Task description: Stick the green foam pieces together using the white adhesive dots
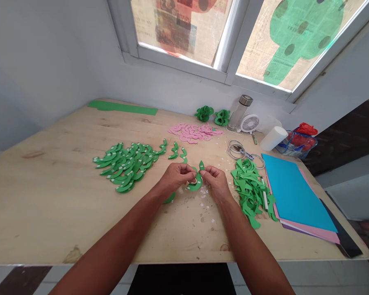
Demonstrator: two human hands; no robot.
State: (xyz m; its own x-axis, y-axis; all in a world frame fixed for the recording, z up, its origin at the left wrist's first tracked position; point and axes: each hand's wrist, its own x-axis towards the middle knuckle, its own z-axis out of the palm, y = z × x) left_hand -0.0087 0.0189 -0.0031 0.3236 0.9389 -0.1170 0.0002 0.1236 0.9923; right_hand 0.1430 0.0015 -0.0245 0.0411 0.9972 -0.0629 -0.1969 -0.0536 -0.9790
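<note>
My left hand [178, 177] is closed in a pinch at a curved green paper cutout [196, 185] with small white squares on it. Beside it, my right hand [215, 182] pinches a pointed green paper piece [201, 165] that sticks up past the fingertips. Whether the two pieces are joined is hidden by the fingers. Part of another green cutout [169, 198] shows by my left wrist. To the left lies a large pile of curved green cutouts [126, 166] with white squares, and a few single ones [183, 155] sit just beyond my hands.
Green scraps [249, 184] with a white pen [265, 194] lie right, beside blue sheets [298, 192] and a dark phone-like slab [346, 237]. Farther back are pink cutouts [193, 132], green paper balls [204, 113], a bottle [238, 112], a fan [250, 123], tape rings [236, 150] and a white roll [274, 138].
</note>
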